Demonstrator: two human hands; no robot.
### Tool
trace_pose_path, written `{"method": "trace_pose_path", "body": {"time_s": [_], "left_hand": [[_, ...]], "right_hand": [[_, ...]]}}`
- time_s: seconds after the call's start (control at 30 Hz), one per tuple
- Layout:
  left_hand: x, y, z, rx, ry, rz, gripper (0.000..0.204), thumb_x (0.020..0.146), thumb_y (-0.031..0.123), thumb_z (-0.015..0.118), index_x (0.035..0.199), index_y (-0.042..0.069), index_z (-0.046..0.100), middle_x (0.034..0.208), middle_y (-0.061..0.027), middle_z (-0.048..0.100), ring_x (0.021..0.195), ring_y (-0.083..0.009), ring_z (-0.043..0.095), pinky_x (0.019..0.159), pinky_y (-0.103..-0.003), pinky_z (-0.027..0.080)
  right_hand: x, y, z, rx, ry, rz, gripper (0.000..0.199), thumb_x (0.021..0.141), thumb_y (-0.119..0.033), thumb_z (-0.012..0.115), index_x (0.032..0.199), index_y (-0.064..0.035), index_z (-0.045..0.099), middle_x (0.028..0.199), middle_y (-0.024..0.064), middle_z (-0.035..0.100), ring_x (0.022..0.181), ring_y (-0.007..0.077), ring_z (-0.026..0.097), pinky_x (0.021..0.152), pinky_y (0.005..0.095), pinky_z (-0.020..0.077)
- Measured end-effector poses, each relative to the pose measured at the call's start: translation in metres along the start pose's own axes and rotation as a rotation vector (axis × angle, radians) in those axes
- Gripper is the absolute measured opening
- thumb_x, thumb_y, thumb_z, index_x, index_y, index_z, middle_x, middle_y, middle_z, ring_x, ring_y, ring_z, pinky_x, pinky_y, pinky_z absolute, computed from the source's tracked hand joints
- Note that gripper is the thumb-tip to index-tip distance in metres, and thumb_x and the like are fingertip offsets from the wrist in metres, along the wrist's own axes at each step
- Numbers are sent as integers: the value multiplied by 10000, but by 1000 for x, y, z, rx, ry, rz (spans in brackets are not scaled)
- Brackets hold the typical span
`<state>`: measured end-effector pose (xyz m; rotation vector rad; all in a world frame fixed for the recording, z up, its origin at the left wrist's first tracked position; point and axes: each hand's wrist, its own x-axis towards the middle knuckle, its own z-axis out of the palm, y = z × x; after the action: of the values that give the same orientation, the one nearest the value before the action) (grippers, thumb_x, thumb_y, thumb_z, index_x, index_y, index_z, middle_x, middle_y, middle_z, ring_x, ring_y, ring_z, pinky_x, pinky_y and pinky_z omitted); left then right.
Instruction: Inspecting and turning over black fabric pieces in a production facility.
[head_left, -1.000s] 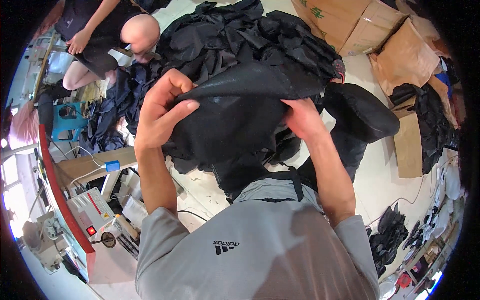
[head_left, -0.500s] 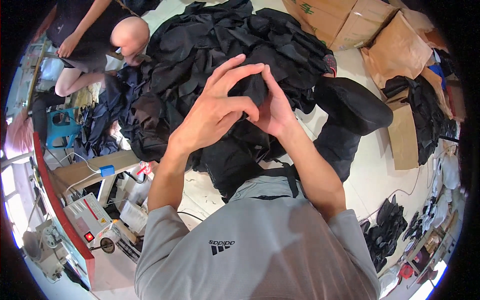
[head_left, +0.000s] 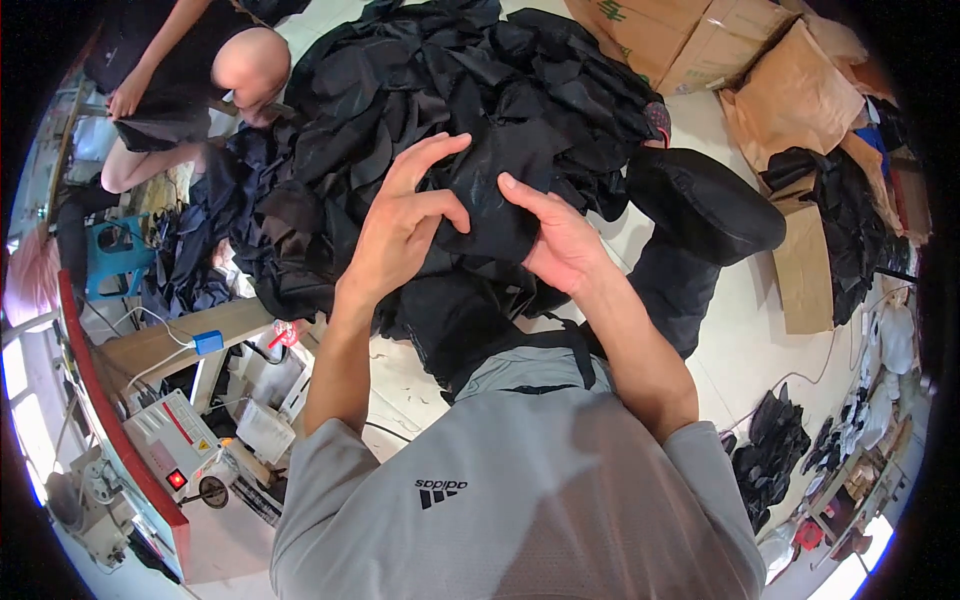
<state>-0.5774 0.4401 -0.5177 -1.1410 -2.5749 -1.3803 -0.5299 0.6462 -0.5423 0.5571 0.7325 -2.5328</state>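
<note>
A small piece of black cloth (head_left: 492,205) lies across my right hand (head_left: 562,235), pinned under the thumb, with the other fingers hidden behind it. To its left, my left hand (head_left: 405,220) is curved, its thumb and forefinger spread wide apart with nothing visible between them. The lower fingers of that hand are partly hidden, near the cloth's left edge. Beneath and beyond both hands spreads a large heap of black fabric pieces (head_left: 370,85).
Another person's arm (head_left: 150,55) shows at the upper left, near a blue stool (head_left: 118,255). A red-edged machine table (head_left: 125,420) stands at left. Cardboard boxes (head_left: 690,45) and a brown paper sack (head_left: 800,95) sit at upper right. A black cushioned object (head_left: 705,205) is right of the heap.
My hands, whose fingertips met at the top, have moved apart. The left has lowered slightly, and the black cloth now shows flat under my right thumb.
</note>
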Motion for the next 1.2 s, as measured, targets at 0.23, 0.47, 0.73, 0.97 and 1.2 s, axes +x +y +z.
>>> {"method": "trace_pose_path", "body": {"time_s": [0.23, 0.47, 0.73, 0.97, 1.2], "left_hand": [[-56, 34, 60, -398, 481, -485, 54, 942, 24, 623, 894, 0, 632, 876, -53, 652, 719, -92, 587, 660, -235, 478], [-37, 42, 117, -1991, -23, -735, 808, 921, 710, 498, 1405, 64, 534, 1370, -132, 592, 1331, -250, 489, 1137, -439, 342], [57, 62, 67, -2107, 187, -369, 324, 1032, 281, 555, 1263, 66, 630, 1317, -84, 645, 1250, -256, 584, 1116, -447, 425], [160, 66, 98, -2274, -123, -263, 302, 1033, 263, 551, 1251, 68, 628, 1253, -66, 675, 1202, -229, 614, 1084, -437, 452], [110, 33, 191, -1973, -274, -857, 358, 1010, 358, 594, 1277, 121, 616, 1263, -56, 653, 1179, -228, 604, 1033, -428, 483]], "right_hand": [[-3, -5, -4, 129, 260, -36, 317, 934, -205, 722, 1187, -24, 657, 1147, 109, 708, 1050, 219, 683, 917, 412, 569], [-19, -16, 14, 239, 93, -273, 346, 958, -219, 692, 1252, -51, 622, 1202, 72, 672, 1116, 229, 645, 1000, 419, 517], [-99, -110, -8, 344, -220, -622, 487, 988, -401, 544, 1307, -36, 589, 1347, 98, 630, 1258, 303, 573, 1121, 470, 390], [-164, -208, -59, 140, -646, -767, 485, 1000, -422, 535, 1331, -72, 590, 1366, 99, 618, 1335, 297, 510, 1179, 502, 296], [-212, -178, -187, 53, 205, -885, 416, 1042, -252, 441, 1313, 31, 579, 1349, 184, 613, 1246, 317, 588, 1092, 494, 440]]}}
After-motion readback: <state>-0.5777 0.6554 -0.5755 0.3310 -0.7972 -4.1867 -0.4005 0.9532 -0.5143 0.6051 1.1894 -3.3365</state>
